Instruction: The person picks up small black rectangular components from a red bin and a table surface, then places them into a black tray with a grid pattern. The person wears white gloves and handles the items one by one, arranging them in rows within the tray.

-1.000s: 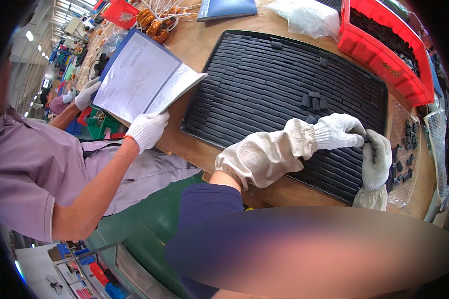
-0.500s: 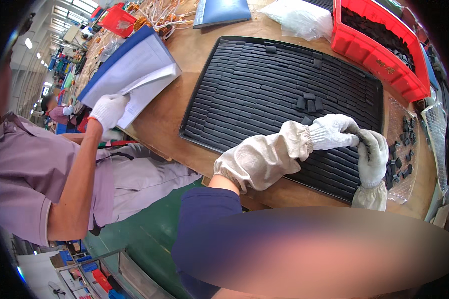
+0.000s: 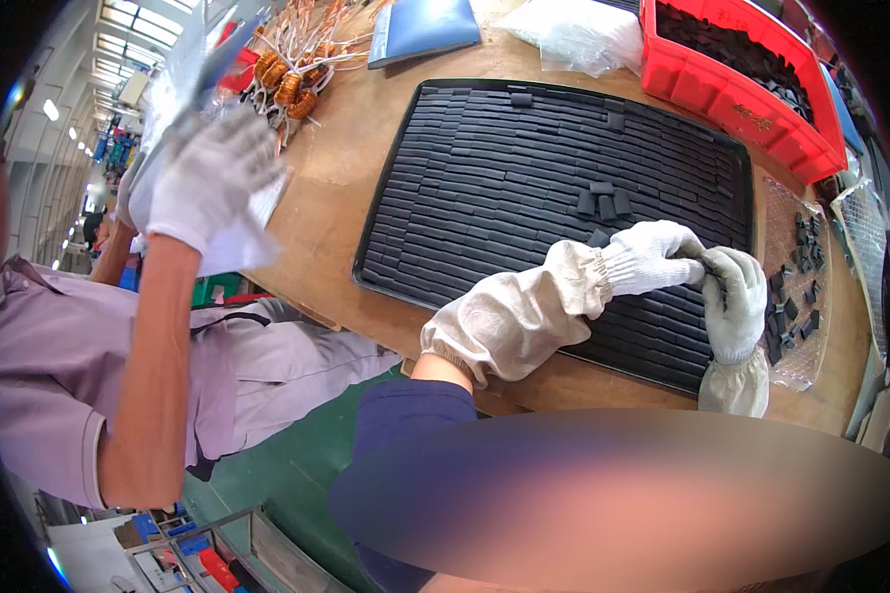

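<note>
My left hand (image 3: 655,259), in a white knit glove with a beige sleeve cover, is over the right part of a black tray (image 3: 385,188). Its fingertips are pinched and meet those of my right hand (image 3: 738,304), gloved too, with dark smudges on its fingers. Whatever is between the fingertips is too small or hidden to make out. Rows of flat black strips (image 3: 485,188) fill the tray. Several loose black pieces (image 3: 604,203) lie on top of the rows, just beyond my left hand.
Right of the tray, black pieces (image 3: 783,314) are scattered on bubble wrap (image 3: 801,374). A red bin (image 3: 727,117) of black pieces stands at the far right. Beyond the tray are a plastic bag (image 3: 588,40), a blue folder (image 3: 427,32) and copper coils (image 3: 292,89). A gloved co-worker (image 3: 69,366) handles papers at left.
The co-worker has lifted the folder and papers off the table, uncovering the coils. My hands stay together in nearly the same place; the view has shifted slightly.
</note>
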Demonstrator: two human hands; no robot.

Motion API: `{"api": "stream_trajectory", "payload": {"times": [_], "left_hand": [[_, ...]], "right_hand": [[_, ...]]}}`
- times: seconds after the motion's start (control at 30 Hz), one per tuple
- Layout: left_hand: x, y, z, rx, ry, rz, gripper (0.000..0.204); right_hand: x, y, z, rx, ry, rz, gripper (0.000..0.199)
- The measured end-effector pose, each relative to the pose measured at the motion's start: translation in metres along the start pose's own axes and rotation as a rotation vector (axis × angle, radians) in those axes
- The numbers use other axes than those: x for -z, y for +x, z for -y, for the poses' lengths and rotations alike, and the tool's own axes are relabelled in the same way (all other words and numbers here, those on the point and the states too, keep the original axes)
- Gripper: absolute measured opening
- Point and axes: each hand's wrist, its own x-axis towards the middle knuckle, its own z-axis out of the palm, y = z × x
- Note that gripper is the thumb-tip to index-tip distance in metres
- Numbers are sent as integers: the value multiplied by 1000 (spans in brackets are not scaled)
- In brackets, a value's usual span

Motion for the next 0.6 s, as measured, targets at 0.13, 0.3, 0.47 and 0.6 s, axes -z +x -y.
{"api": "stream_trajectory", "payload": {"times": [0.13,0.3,0.47,0.6], "left_hand": [[0,-1,-1,15,4,0,39],[-1,1,-1,36,11,10,39],[-1,1,1,-3,29,3,39],[-3,2,4,-11,30,1,38]], "right_hand": [[-1,1,0,9,-6,0,37],[-1,-1,-1,13,-28,4,38],[-1,-1,-3,17,-34,15,39],[-1,-3,-3,6,-38,27,40]]}}
